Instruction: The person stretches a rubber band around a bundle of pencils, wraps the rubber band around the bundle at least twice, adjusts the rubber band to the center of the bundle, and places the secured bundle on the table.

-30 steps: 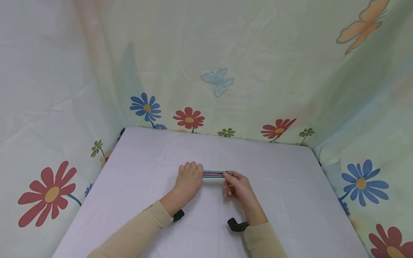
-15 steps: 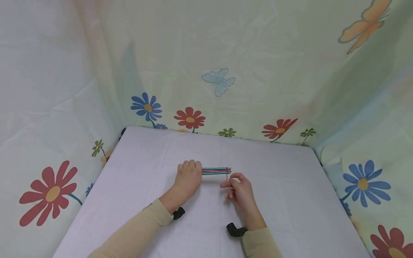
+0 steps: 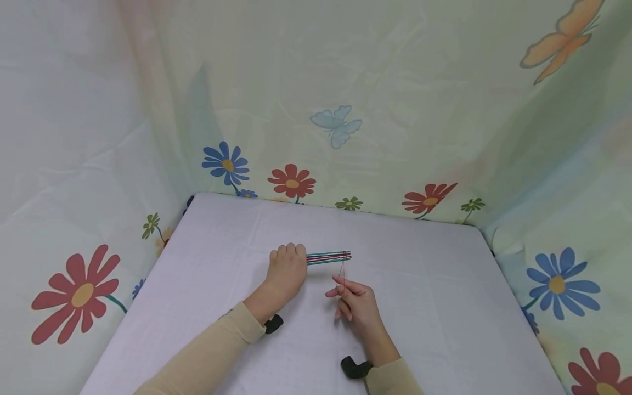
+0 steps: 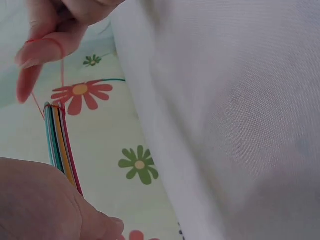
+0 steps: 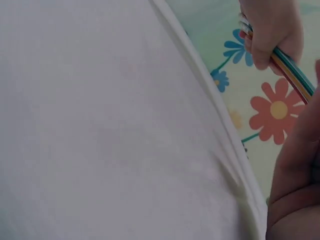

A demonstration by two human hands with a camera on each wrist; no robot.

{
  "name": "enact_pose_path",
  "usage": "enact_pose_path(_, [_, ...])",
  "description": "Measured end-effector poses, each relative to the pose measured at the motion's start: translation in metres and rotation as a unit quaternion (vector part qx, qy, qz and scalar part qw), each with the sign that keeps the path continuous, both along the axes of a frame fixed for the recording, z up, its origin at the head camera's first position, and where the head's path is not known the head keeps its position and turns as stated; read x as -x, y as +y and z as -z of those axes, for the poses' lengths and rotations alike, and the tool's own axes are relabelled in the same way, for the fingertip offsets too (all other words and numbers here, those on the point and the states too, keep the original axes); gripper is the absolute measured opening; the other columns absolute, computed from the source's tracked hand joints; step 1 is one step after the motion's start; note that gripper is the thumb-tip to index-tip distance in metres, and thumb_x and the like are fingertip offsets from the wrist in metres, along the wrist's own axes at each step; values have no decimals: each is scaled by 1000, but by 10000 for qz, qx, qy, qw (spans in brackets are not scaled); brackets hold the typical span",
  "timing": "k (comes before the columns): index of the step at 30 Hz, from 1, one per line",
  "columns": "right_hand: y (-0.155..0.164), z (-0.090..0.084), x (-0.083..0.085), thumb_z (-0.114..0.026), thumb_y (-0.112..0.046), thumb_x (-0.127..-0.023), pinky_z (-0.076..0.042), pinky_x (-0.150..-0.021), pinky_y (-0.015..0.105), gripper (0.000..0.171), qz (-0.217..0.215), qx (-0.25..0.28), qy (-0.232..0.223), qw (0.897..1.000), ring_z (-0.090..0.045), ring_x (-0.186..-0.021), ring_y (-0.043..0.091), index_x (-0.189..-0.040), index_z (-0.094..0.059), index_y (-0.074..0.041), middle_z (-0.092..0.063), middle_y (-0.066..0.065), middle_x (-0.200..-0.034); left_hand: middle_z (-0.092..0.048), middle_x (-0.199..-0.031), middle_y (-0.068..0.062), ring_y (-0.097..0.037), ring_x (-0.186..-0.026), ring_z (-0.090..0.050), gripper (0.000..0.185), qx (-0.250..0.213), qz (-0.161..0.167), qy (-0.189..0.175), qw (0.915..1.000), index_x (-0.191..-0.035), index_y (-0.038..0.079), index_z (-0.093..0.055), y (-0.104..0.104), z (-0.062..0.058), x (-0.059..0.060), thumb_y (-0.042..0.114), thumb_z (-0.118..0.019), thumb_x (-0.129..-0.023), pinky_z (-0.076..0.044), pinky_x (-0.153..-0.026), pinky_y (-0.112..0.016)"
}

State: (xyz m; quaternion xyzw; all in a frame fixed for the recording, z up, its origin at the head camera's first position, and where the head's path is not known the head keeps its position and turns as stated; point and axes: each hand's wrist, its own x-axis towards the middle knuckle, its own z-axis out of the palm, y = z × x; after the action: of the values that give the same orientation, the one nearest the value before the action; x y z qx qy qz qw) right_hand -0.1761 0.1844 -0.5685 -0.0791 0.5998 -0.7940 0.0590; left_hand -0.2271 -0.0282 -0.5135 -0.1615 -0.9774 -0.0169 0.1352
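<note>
A bundle of thin coloured sticks (image 3: 328, 257), teal, orange and crimson among them, is gripped in my left hand (image 3: 287, 271), with its far end sticking out to the right. Around that end runs a thin red rubber band (image 4: 62, 72), wrapped over the sticks and pulled out in a stretched loop. My right hand (image 3: 362, 307) holds this loop, which passes over its fingers below the bundle's end. In the right wrist view the left fist (image 5: 277, 37) encloses the sticks' middle, while the right hand (image 5: 295, 175) shows only in part.
Both hands are above a table with a white cloth (image 3: 237, 230). A curtain (image 3: 415, 109) printed with flowers and butterflies surrounds its back and sides. Black wrist devices (image 3: 355, 367) stick out near both sleeves.
My right hand has moved from the bundle's end down toward me, drawing the band out into a longer loop. The left hand has shifted slightly up and left with the sticks.
</note>
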Motion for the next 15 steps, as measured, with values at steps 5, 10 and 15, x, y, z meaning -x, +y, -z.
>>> enact_pose_path(5, [-17,0,-13,-53,-18,-113,-58,-57,20,41,233,1356,-32,9905,-31,-45,6,-152,-62,-26,-84,-6,-98,-54,-84,-7,-20,-75,-45,20,-104,-46,23,9999,-96,7,-52,3,2,-2,16,-67,-105,-28,-65,-32])
enact_pose_path(10, [-36,-7,-22,-49,-33,-113,-58,-60,20,50,551,2395,-711,9667,-40,-45,2,-163,-46,-34,-82,-10,-104,-54,-85,-8,-21,-75,-47,20,-222,-131,-125,9996,-97,6,-52,9,0,-6,16,-68,-104,-33,-66,-33])
enact_pose_path(15, [-49,-17,-23,-49,-42,-111,-52,-60,20,52,1118,3025,-1310,9375,-39,-44,2,-162,-45,-44,-73,-13,-105,-54,-85,-9,-21,-74,-46,21,-264,-204,-248,9991,-96,6,-52,13,-4,-8,17,-67,-104,-32,-66,-33])
